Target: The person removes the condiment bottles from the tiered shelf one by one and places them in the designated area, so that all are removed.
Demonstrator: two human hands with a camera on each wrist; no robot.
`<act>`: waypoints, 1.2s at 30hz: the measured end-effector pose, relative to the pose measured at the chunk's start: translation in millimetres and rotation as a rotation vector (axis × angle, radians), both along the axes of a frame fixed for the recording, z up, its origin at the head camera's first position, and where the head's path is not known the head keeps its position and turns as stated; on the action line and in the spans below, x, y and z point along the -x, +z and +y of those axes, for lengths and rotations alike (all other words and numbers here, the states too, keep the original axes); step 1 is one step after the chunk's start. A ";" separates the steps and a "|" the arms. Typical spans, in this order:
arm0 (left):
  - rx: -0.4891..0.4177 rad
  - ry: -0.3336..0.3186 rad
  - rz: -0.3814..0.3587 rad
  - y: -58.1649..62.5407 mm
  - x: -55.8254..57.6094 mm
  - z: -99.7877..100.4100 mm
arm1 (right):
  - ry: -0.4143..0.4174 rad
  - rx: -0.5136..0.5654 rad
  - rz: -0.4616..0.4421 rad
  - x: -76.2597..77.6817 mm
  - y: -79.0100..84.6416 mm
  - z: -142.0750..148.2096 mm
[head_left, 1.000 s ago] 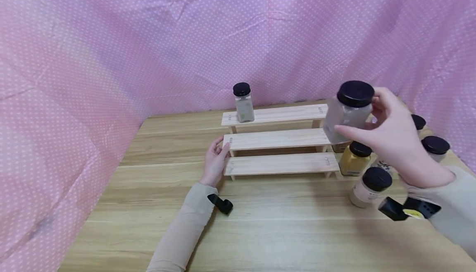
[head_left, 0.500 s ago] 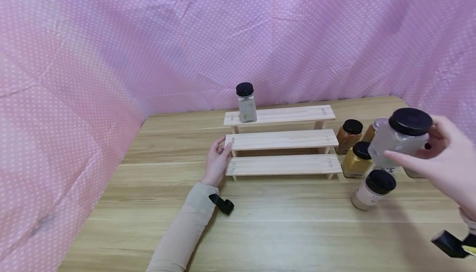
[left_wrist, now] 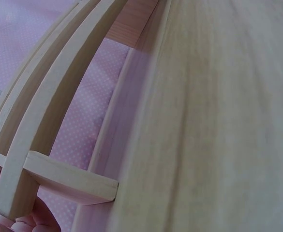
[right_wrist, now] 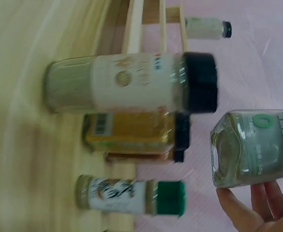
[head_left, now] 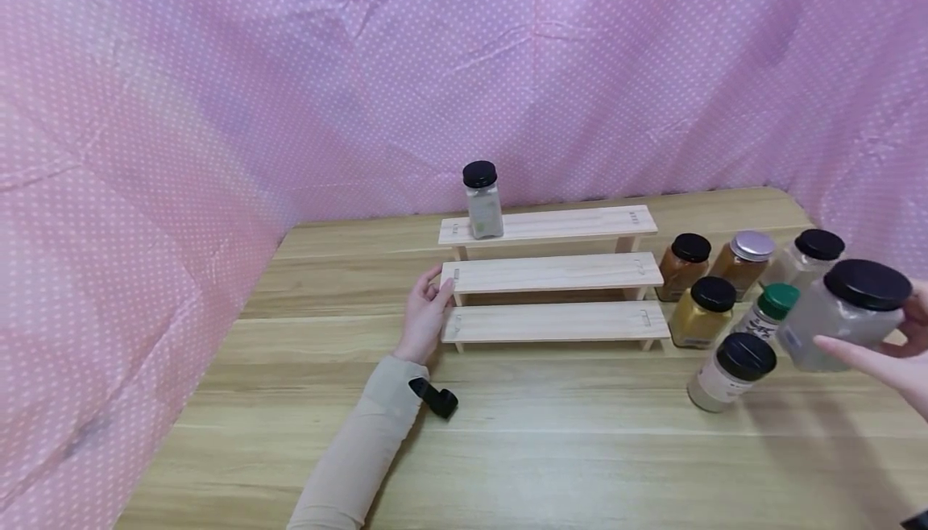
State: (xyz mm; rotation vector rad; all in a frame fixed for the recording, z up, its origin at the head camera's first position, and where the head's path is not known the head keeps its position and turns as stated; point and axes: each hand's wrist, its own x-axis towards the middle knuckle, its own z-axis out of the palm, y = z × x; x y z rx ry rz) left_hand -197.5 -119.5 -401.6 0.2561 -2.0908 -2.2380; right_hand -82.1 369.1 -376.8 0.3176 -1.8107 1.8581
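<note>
At the right edge of the head view, my right hand grips a square clear jar of whitish contents with a black lid. The right wrist view shows the jar's base raised off the table, with fingers around its sides. My left hand holds the left end of a three-step wooden rack, its thumb over the middle step. In the left wrist view, fingers curl at the end of a board beside a leg. A square jar with a black lid stands on the top step's left end.
Right of the rack stand a reddish-brown jar, a yellow jar, a silver-lidded jar, a green-capped shaker, a pale-labelled jar and another black-lidded jar. Pink dotted cloth hangs behind the wooden table.
My right hand has carried the square jar rightward and down, from beside the rack's top step to beside the green-capped shaker. My left hand stays at the rack's left end.
</note>
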 end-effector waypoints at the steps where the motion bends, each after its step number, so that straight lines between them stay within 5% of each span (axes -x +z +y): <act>1: -0.001 0.000 0.001 -0.4 0.0 -0.1 | -0.012 -0.017 -0.012 3.0 -13.8 13.2; 5: 0.007 0.007 0.011 -1.5 -0.3 0.3 | -0.108 -0.095 -0.074 10.8 -58.2 51.4; 9: 0.017 0.008 0.017 -1.9 -0.6 1.0 | -0.190 -0.161 -0.126 8.6 -73.2 57.3; 20: 0.034 0.006 -0.002 -0.6 0.7 -0.4 | -0.157 -0.308 -0.133 -5.3 -73.1 39.1; 29: 0.022 0.007 0.006 0.8 -0.6 -0.1 | -0.145 -0.393 -0.245 -24.8 -31.7 0.0; 36: 0.007 0.001 0.017 0.0 -0.7 -0.6 | -0.126 -0.386 -0.280 -27.8 -36.1 -1.4</act>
